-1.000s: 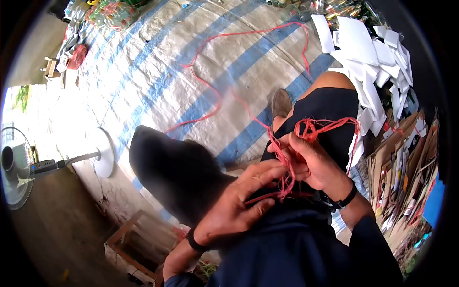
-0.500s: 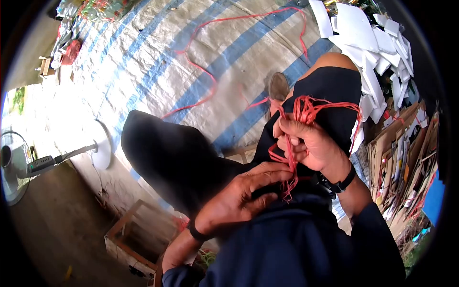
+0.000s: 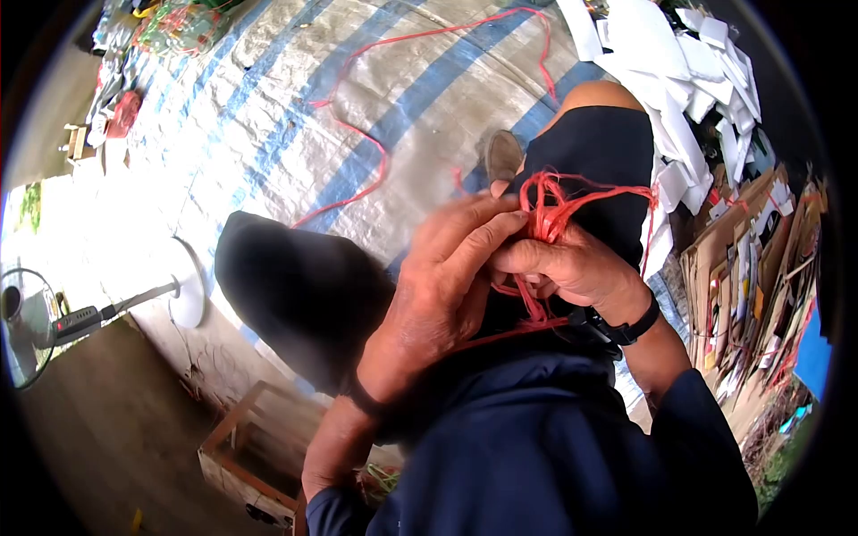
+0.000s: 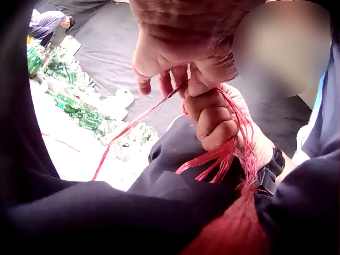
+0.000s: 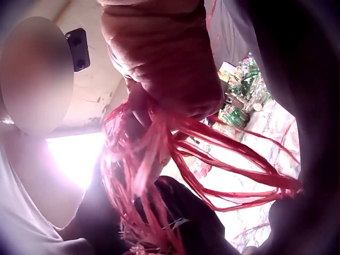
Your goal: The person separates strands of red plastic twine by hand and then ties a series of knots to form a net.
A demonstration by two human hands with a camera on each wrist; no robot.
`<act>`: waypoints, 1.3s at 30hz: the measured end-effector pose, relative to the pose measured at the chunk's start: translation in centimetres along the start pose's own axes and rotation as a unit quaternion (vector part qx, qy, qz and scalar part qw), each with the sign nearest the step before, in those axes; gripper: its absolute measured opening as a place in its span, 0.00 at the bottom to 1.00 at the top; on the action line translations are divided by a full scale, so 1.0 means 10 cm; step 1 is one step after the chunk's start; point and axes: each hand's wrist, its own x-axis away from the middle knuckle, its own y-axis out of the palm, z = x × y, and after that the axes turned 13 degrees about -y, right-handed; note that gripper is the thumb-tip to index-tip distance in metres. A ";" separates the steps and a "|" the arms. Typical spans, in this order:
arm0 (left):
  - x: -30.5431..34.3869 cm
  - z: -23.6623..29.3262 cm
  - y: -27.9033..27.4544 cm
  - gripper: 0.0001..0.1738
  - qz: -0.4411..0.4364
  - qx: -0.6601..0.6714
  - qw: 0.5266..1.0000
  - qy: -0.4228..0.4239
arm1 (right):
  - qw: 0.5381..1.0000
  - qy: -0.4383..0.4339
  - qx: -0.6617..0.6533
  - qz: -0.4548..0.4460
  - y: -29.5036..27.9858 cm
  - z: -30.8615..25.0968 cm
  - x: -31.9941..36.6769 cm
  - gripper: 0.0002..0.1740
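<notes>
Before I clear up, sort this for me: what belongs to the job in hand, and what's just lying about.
In the job:
red string
fingers gripping it

Lying about:
white sheets
cardboard pieces
green bottles

Navy top [image 3: 545,429], dk shorts [image 3: 594,147], brn-grey shoe [image 3: 503,156]; blk L-wrist strap [image 3: 362,396], blk R-wrist strap [image 3: 645,322] w/ blk unit [image 3: 601,325].

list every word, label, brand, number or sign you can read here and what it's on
None can be read in any view.
Fan's control box: small marks, too tiny to read.
Stacked cardboard: any print is too small to make out.
Pile of bottles: any labels are too blurred to read.
Red string: no lettering visible.
</notes>
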 end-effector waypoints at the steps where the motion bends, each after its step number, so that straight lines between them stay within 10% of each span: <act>1: -0.01 0.01 0.02 0.28 -0.021 -0.009 1.000 0.008 | 1.000 -0.001 0.000 0.003 0.01 -0.05 0.02 0.22; 3: 0.02 0.05 0.08 0.28 -0.016 0.013 1.000 -0.017 | 0.999 0.002 0.021 0.025 0.03 -0.12 0.05 0.08; 15: 0.05 0.02 0.15 0.12 0.011 -0.038 0.995 -0.089 | 0.993 -0.098 0.040 0.055 -0.22 -0.11 0.12 0.16; 21: 0.07 0.07 0.02 0.16 0.077 0.267 0.887 -0.368 | 0.935 -0.194 -0.280 0.100 -0.58 -0.47 0.15 0.19; 33: 0.00 -0.02 0.04 0.12 0.123 0.420 0.833 -0.337 | 0.896 -0.249 -0.368 0.024 -0.56 -0.58 0.08 0.21; 39: -0.24 0.16 0.12 0.43 -0.034 0.312 0.919 -0.238 | 0.898 -0.225 -0.378 0.029 -0.44 -0.50 0.01 0.21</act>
